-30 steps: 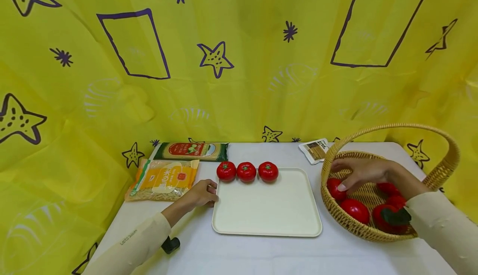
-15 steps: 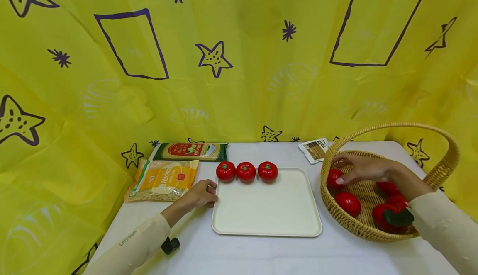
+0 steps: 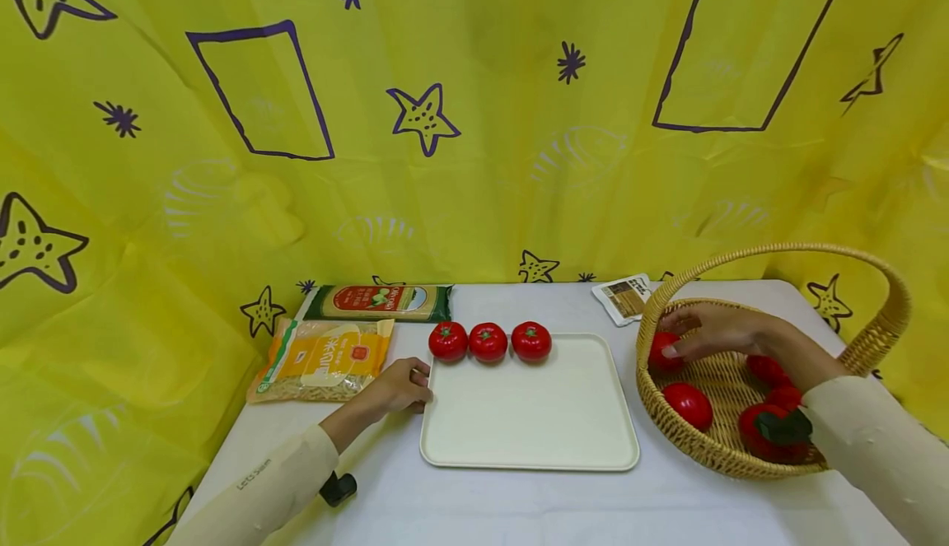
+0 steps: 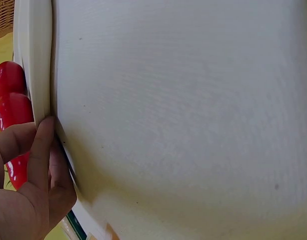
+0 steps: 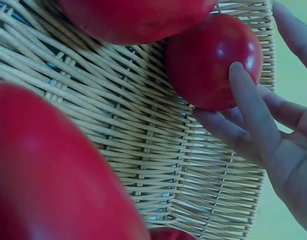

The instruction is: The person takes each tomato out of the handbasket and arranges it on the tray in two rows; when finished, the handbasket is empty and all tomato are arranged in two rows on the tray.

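Observation:
My left hand (image 3: 404, 384) pinches the left rim of a cream tray (image 3: 530, 422); the left wrist view shows thumb and fingers at that rim. Three red tomatoes sit in a row along the tray's far edge, the left tomato (image 3: 448, 341), the middle tomato (image 3: 488, 343) and the right tomato (image 3: 531, 342). Inside a wicker basket (image 3: 689, 447) on the right, my right hand (image 3: 715, 332) holds a tomato (image 5: 213, 62) by the basket's left wall, thumb on one side and fingers round the other. Another tomato (image 3: 688, 406) lies nearer me in the basket.
More red tomatoes (image 3: 771, 439) fill the basket's right side, partly behind my forearm. The basket's tall handle (image 3: 786, 247) arches over my right hand. A yellow bag (image 3: 326, 361) and a green packet (image 3: 378, 302) lie left; a small white packet (image 3: 624, 298) lies behind.
In the basket, my right hand and its tomato have shifted slightly away from me. The nearer tomato has rolled a little left and back. My left hand stays at the tray.

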### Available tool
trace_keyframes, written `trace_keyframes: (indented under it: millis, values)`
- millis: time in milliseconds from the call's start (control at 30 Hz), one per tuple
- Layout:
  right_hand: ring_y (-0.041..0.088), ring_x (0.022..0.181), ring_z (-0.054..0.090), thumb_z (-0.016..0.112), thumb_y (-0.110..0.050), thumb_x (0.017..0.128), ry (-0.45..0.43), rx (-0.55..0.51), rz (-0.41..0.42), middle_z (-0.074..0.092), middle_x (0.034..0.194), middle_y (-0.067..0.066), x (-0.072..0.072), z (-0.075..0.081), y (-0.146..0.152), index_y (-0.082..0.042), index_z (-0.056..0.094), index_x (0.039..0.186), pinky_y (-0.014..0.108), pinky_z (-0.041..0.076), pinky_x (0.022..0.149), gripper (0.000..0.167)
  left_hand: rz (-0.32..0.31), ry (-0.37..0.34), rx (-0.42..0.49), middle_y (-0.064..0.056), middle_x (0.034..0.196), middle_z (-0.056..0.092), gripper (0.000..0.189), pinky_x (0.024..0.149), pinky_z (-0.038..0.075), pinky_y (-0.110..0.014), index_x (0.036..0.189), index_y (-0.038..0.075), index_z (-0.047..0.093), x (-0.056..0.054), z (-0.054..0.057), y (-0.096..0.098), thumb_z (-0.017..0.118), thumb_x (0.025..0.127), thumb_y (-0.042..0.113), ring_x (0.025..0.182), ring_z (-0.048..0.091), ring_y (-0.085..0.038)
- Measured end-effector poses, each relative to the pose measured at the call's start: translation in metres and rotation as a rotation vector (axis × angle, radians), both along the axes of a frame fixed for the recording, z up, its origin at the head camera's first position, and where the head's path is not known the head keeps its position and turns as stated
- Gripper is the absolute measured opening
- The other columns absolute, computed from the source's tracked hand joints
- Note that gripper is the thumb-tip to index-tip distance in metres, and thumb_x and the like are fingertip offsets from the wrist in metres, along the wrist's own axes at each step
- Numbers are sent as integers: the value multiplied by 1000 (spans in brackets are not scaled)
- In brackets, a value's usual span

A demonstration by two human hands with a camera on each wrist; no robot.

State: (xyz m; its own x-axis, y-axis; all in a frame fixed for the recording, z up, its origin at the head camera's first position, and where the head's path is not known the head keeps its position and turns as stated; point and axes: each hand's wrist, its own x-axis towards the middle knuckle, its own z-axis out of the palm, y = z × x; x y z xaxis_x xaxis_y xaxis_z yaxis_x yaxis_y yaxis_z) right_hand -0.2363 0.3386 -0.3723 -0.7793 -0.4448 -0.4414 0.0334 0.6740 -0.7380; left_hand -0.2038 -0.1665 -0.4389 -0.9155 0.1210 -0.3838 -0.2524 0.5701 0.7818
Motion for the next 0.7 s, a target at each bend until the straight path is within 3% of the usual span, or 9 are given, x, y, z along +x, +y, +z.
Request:
trace_keyframes:
  millis: [333,700]
  values:
    - [22,108,64,76,-25,90,-46,-27,-64,60,126,17,-5,-9,-3,15,45,137,40,59,93,68,-3,-3,-15,-11,90,56,37,64,61,-27,117,-5,57,0,0,0,72,84,-6,70,59,-19]
    - [19,97,66,77,-21,89,-96,-27,-84,64,110,10,-9,-14,-5,12,48,133,39,61,87,62,2,-4,-10,-11,90,55,37,64,61,-28,118,-5,56,0,1,1,72,84,-7,71,59,-19]
